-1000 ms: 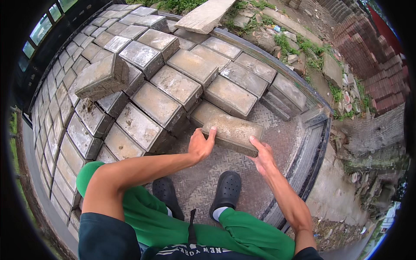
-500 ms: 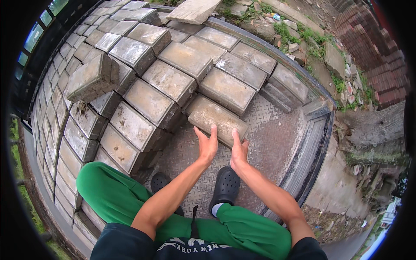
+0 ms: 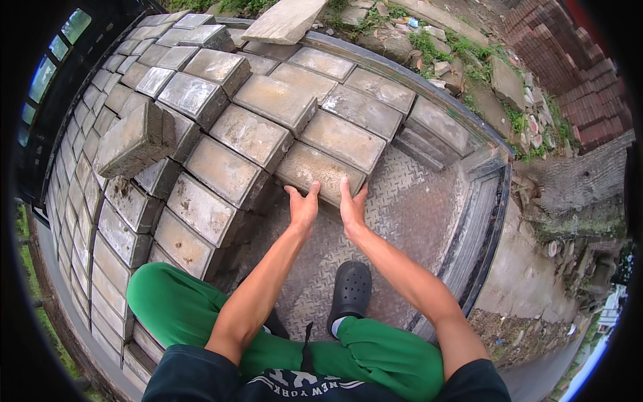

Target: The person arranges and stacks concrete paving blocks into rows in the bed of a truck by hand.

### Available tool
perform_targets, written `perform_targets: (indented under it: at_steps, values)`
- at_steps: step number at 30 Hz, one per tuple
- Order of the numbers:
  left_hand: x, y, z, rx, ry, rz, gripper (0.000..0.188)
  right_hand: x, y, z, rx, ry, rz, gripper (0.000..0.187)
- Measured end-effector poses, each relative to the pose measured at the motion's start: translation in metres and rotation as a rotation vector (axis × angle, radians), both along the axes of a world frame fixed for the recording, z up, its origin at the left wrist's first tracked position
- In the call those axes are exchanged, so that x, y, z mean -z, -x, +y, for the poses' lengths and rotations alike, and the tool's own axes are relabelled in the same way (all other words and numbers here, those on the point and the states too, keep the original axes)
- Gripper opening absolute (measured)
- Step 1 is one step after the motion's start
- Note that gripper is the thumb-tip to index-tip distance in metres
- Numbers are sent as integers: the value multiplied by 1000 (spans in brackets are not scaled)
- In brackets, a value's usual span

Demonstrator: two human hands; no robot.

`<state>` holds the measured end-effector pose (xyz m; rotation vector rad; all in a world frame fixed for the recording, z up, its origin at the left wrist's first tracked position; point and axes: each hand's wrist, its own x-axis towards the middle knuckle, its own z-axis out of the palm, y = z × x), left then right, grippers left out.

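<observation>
A grey-brown concrete block (image 3: 320, 171) lies along the near edge of the stacked rows, its long side toward me. My left hand (image 3: 304, 209) grips its near side toward the left, thumb on the top face and fingers lower down, partly hidden. Toward the block's right end, my right hand (image 3: 352, 209) holds it the same way, with the thumb up on top. Just beyond, a neighbouring block (image 3: 343, 139) sits close against the held one. What lies under the held block is hidden.
Stacked blocks (image 3: 224, 171) fill the left of a metal truck bed (image 3: 415, 194) with a patterned floor. One loose block (image 3: 130, 141) rests tilted on top. A flat slab (image 3: 284, 20) lies at the far edge. My dark clog (image 3: 350, 291) stands on the floor.
Both hands have pushed the block away from me and slightly left, up against the row. It now sits flush beside its neighbour. The view has shifted a little.
</observation>
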<state>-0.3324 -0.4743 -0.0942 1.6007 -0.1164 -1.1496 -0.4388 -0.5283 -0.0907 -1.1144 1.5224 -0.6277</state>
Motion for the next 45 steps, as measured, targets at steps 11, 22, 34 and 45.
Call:
perform_targets:
  at_steps: [11, 22, 34, 45]
  values:
    - [-13, -3, 5, -2, 150, 436, 79, -16, -11, 7, 104, -122, -90, 105]
    - [-139, -98, -1, 995, -384, -41, 72, -71, 44, -39, -842, -342, 393, 99]
    - [-275, -326, 120, -500, 149, -708, 51, -183, -215, -30, -1365, 717, 385, 38]
    - [-167, -403, 211, -1118, -44, -195, 34, -227, -401, 68, -1534, 1275, 772, 129]
